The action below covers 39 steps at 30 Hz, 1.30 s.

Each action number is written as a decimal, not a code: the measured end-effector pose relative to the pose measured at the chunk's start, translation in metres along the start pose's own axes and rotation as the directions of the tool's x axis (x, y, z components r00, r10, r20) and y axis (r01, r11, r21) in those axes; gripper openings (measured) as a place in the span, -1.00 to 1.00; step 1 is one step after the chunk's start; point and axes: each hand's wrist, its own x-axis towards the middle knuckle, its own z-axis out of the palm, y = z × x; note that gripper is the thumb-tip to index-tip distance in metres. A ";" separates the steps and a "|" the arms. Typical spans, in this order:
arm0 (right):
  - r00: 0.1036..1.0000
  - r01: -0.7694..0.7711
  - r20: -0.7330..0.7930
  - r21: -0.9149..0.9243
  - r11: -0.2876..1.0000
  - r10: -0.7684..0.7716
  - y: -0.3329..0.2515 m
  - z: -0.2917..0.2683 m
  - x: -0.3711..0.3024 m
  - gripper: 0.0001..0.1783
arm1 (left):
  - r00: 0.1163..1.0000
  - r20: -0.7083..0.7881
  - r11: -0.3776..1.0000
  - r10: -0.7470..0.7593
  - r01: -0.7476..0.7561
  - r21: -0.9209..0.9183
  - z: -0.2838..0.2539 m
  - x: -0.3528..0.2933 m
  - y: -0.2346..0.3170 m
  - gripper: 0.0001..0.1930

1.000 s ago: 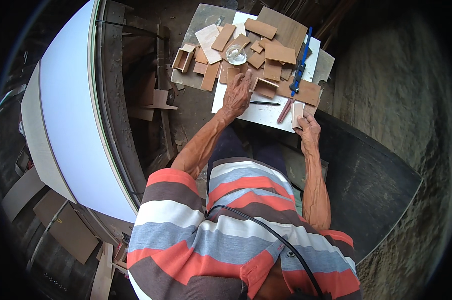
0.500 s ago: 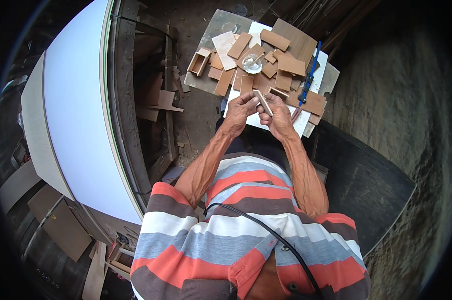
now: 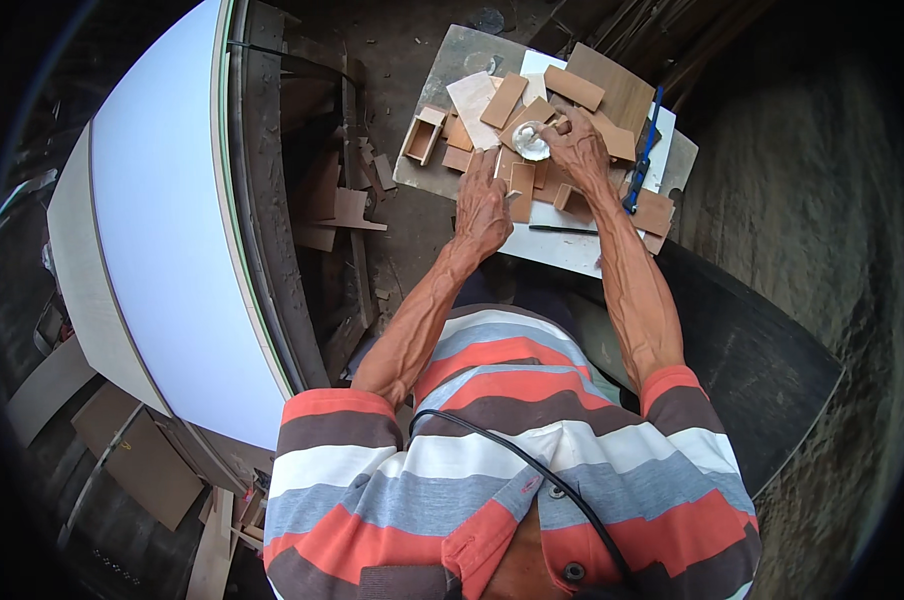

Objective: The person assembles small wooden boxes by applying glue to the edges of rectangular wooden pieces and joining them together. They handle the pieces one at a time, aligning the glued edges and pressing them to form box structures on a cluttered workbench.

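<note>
Hands (image 3: 527, 175) parted since, right at glue tub (image 3: 530, 141)

A short-sleeved polo shirt (image 3: 492, 450) striped orange, grey, white and brown; a black cable (image 3: 532, 475) crosses its chest.

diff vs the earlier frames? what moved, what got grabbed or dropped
Both hands went from close in front of the body out over the board. The right hand now reaches at the small round white dish; the left hand rests on a thin wood strip. Whether either grips anything is unclear. The blue tool, wood pieces and little open box stayed put.
</note>
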 end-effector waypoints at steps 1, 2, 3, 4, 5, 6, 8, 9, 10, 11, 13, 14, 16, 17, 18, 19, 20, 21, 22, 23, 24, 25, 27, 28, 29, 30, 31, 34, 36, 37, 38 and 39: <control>1.000 0.014 -0.024 0.007 1.000 -0.014 0.003 0.004 0.004 -0.48 | 1.000 -0.001 0.999 0.007 -0.007 0.054 0.003 0.002 0.001 -0.86; 0.998 0.029 -0.049 0.014 0.999 -0.028 0.006 0.009 0.007 -0.51 | 1.000 -0.001 0.994 0.016 -0.016 0.108 0.005 0.003 0.002 -0.85; 0.996 0.044 -0.075 0.020 0.999 -0.042 0.010 0.013 0.008 -0.55 | 1.000 0.028 0.993 0.010 -0.013 0.116 0.008 0.005 0.003 -0.85; 0.997 0.027 -0.069 0.025 0.999 -0.026 0.007 0.013 0.007 -0.57 | 0.999 0.052 0.992 0.000 -0.007 0.128 0.010 0.007 0.003 -0.85; 0.998 0.011 -0.064 0.029 1.000 -0.009 0.005 0.013 0.006 -0.59 | 0.997 0.076 0.990 -0.008 -0.002 0.141 0.012 0.008 0.002 -0.84; 0.998 -0.005 -0.060 0.033 0.999 0.007 0.003 0.013 0.004 -0.61 | 0.996 0.087 0.988 -0.012 -0.002 0.154 0.014 0.009 0.003 -0.85; 0.997 -0.008 -0.074 0.067 0.998 0.013 0.005 0.017 0.004 -0.64 | 0.994 0.112 0.984 -0.016 -0.005 0.181 0.017 0.011 0.005 -0.86; 0.997 -0.009 -0.081 0.084 0.996 0.016 0.006 0.018 0.003 -0.66 | 0.991 0.136 0.981 -0.009 -0.017 0.191 0.017 0.012 0.005 -0.87; 0.993 0.037 -0.111 0.060 0.997 -0.031 0.006 0.019 0.001 -0.67 | 0.987 0.161 0.979 -0.005 -0.028 0.202 0.016 0.013 0.006 -0.87; 0.987 0.083 -0.139 0.035 0.996 -0.078 0.006 0.019 -0.002 -0.68 | 0.982 0.187 0.976 -0.002 -0.039 0.212 0.015 0.013 0.007 -0.88; 0.976 0.142 -0.168 0.004 0.990 -0.139 0.007 0.018 -0.007 -0.70 | 0.979 0.204 0.969 -0.003 -0.047 0.242 0.016 0.014 0.007 -0.87; 0.973 0.156 -0.170 0.001 0.988 -0.153 0.007 0.017 -0.010 -0.71 | 0.977 0.212 0.965 -0.004 -0.052 0.257 0.016 0.014 0.008 -0.86; 0.962 0.190 -0.199 -0.006 0.982 -0.188 0.007 0.014 -0.014 -0.72 | 0.975 0.222 0.963 -0.009 -0.051 0.264 0.014 0.015 0.009 -0.86; 0.952 0.211 -0.225 -0.009 0.977 -0.208 0.008 0.013 -0.015 -0.73 | 0.974 0.227 0.962 -0.012 -0.050 0.268 0.012 0.016 0.010 -0.85; 0.941 0.232 -0.251 -0.012 0.973 -0.227 0.008 0.011 -0.016 -0.73 | 0.976 0.217 0.959 -0.002 -0.059 0.278 0.012 0.016 0.010 -0.85; 0.936 0.250 -0.247 -0.037 0.967 -0.252 0.005 0.008 -0.018 -0.75 | 0.978 0.206 0.955 0.008 -0.068 0.288 0.013 0.015 0.010 -0.85; 0.930 0.269 -0.242 -0.062 0.961 -0.276 0.001 0.004 -0.020 -0.77 | 0.981 0.195 0.952 0.017 -0.076 0.298 0.013 0.015 0.010 -0.85; 0.924 0.288 -0.236 -0.087 0.954 -0.301 -0.002 0.003 -0.021 -0.78 | 0.979 0.206 0.955 0.003 -0.063 0.289 0.014 0.014 0.010 -0.85; 0.931 0.278 -0.223 -0.084 0.957 -0.290 -0.001 0.004 -0.021 -0.78 | 0.976 0.218 0.958 -0.007 -0.055 0.281 0.013 0.015 0.011 -0.84; 0.937 0.267 -0.210 -0.080 0.960 -0.278 0.001 0.008 -0.021 -0.77 | 0.973 0.230 0.961 -0.018 -0.047 0.273 0.012 0.015 0.013 -0.84; 0.943 0.257 -0.196 -0.077 0.963 -0.267 0.002 0.009 -0.022 -0.77 | 0.972 0.234 0.963 -0.022 -0.042 0.267 0.012 0.016 0.014 -0.83; 0.965 0.192 -0.172 -0.040 0.981 -0.196 0.002 0.010 -0.022 -0.76 | 0.971 0.237 0.965 -0.030 -0.035 0.262 0.013 0.015 0.014 -0.83; 0.992 0.055 -0.116 0.031 0.998 -0.051 0.001 0.011 -0.022 -0.75 | 0.975 0.219 0.965 -0.029 -0.030 0.259 0.015 0.015 0.013 -0.82; 0.994 0.007 -0.111 0.096 0.995 0.003 0.004 0.012 -0.021 -0.74 | 0.980 0.196 0.965 -0.021 -0.032 0.260 0.018 0.014 0.012 -0.82; 0.993 -0.041 -0.104 0.161 0.986 0.058 0.007 0.012 -0.021 -0.73 | 0.985 0.173 0.965 -0.012 -0.034 0.261 0.021 0.013 0.010 -0.82; 0.989 -0.090 -0.094 0.225 0.970 0.113 0.010 0.011 -0.020 -0.72 | 0.986 0.168 0.962 -0.009 -0.037 0.271 0.024 0.011 0.008 -0.82; 0.985 -0.095 -0.116 0.252 0.963 0.128 0.012 0.009 -0.021 -0.72 | 0.987 0.161 0.959 -0.008 -0.038 0.281 0.025 0.011 0.008 -0.82; 0.969 -0.094 -0.178 0.377 0.922 0.171 0.020 -0.001 -0.027 -0.73 | 0.987 0.162 0.969 -0.018 -0.023 0.248 0.023 0.012 0.008 -0.85; 0.958 -0.066 -0.208 0.511 0.857 0.198 0.028 -0.005 -0.032 -0.73 | 0.993 0.119 0.979 -0.023 -0.002 0.203 0.018 0.014 0.013 -0.87; 0.957 -0.076 -0.197 0.532 0.843 0.211 0.034 -0.008 -0.034 -0.74 | 0.997 0.074 0.983 -0.022 0.008 0.181 0.012 0.015 0.021 -0.88; 0.957 -0.086 -0.186 0.553 0.829 0.224 0.041 -0.012 -0.036 -0.74 | 0.999 0.029 0.987 -0.022 0.017 0.158 0.008 0.016 0.025 -0.89; 0.956 -0.097 -0.175 0.573 0.814 0.237 0.046 -0.014 -0.037 -0.74 | 0.997 -0.010 0.993 -0.083 0.082 -0.080 0.011 0.015 0.019 -0.88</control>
